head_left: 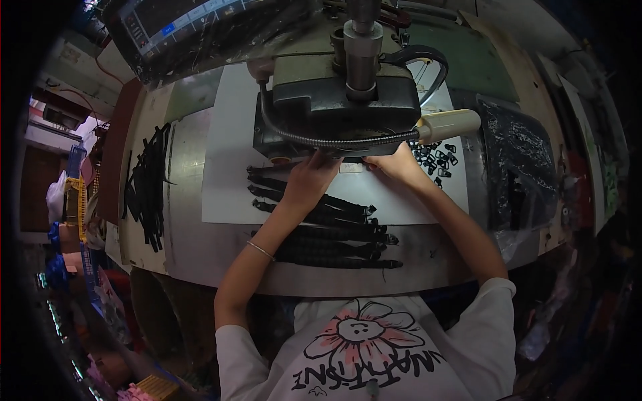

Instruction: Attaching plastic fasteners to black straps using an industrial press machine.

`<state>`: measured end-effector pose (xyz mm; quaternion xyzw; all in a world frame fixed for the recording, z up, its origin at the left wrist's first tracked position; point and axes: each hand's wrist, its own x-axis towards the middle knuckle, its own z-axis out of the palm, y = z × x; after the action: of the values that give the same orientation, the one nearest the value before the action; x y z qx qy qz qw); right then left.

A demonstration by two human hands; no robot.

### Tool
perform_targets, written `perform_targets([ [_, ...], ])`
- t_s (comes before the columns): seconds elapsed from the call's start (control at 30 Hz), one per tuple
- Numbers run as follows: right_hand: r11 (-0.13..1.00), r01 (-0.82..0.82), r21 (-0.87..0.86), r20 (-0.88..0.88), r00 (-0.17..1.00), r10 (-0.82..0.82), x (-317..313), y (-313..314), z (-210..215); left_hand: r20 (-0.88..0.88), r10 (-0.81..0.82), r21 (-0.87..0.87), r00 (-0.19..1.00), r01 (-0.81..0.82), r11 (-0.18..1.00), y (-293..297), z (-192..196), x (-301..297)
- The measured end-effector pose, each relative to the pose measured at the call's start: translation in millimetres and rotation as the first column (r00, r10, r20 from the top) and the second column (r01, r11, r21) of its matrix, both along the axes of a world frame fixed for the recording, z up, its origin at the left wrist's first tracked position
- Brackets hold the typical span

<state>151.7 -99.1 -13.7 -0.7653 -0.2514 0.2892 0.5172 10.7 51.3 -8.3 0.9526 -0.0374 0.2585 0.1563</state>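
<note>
Both of my hands are at the front of a sewing machine head [341, 110], low under its edge. My left hand [313, 179] has its fingers bent in the shade there, tips partly hidden. Fingers closed, my right hand [396, 164] pinches the right end of a dark strip, which looks like a black strap [353, 160] running between the hands. Several finished-looking black straps [328, 247] lie in a row below my left hand, some crossing behind its wrist. Small black buckles [438, 160] are heaped beside my right hand.
A bundle of black strips [148, 187] lies on the left of the table [184, 180]. A clear plastic bag [521, 164] with dark contents rests at the right. The cream handle [449, 125] juts out above my right hand. A screen [180, 27] hangs at the upper left.
</note>
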Motion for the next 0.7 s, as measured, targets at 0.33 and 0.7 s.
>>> perform_targets([
  [0.33,0.946,0.087,-0.312,0.363,0.931,0.034,-11,-2,20,-0.045,-0.187,0.131,0.981,0.191,0.973,6,-9,5],
  [0.7,0.996,-0.028,0.086,0.726,0.686,-0.043,-25,-18,7,-0.119,-0.168,0.222,0.979,0.191,0.956,-4,7,1],
])
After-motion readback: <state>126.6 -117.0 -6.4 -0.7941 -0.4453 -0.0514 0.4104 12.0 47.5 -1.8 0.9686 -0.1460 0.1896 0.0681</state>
